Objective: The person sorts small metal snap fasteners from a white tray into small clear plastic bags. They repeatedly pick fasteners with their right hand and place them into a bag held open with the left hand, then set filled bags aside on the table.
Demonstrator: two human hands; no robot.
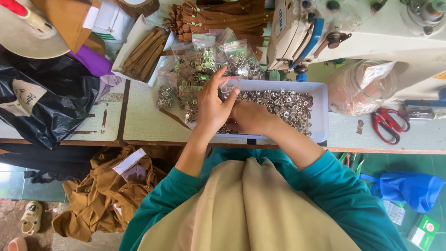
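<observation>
Hidden: fingertips of the right hand (251, 117) are covered by the left hand (213, 108); whether the right hand grips anything cannot be told.
Cut off: sewing machine (353, 28) at 1 o'clock runs past the top edge; hat (28, 32) at 10 o'clock is partly out of frame.
Hard to make out: single snaps are too small to tell apart.
Left hand: pinching a small clear bag (230, 85) by its mouth, over the left end of the tray.
Right hand: resting in the tray, touching the snaps.
Tray (320, 116): white, rectangular, at the table centre, near its front edge, holding a heap of silver metal snaps (283, 103).
Filled bags (204, 60): clear, holding snaps, piled at 11 o'clock just beside the tray.
Brown strips (218, 18): stacked at 12 o'clock.
Jar (357, 88): clear, just right of the tray at 2 o'clock.
Scissors (388, 123): red-handled, at 3 o'clock, apart from the tray.
Table (144, 121): bare patch left of the tray; black bag (46, 107) at 9 o'clock.
Floor: brown cloth (102, 195) at 7 o'clock, blue bag (409, 188) at 4 o'clock.
</observation>
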